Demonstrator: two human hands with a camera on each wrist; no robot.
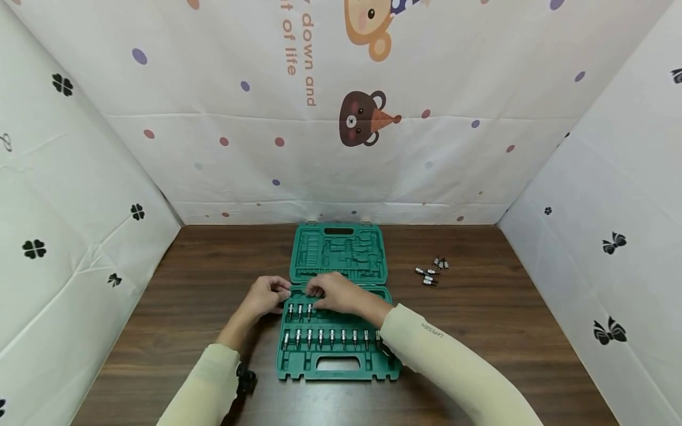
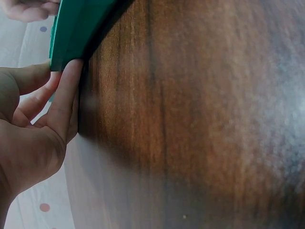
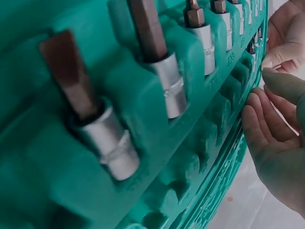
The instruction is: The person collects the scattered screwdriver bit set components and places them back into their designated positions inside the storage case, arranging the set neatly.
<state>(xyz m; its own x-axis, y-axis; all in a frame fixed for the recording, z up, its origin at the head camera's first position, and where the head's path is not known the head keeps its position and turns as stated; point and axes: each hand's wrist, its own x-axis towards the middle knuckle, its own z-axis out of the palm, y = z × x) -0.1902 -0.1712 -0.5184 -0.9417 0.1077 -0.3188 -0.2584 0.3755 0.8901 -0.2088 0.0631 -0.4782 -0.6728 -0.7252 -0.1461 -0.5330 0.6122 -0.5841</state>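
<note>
One green case (image 1: 298,362) on the worktop (image 1: 218,254) shows at least twelve bits (image 1: 332,338), long axes front-to-back, tips toward the person. The left hand (image 1: 266,295) pinches its edge; the right hand's (image 1: 339,293) grip cannot be told.

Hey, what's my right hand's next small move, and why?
If it's free, your right hand should probably fetch a loose bit: several lie on the table right of the case, which has bare slots. Your left hand grips the case.
</note>
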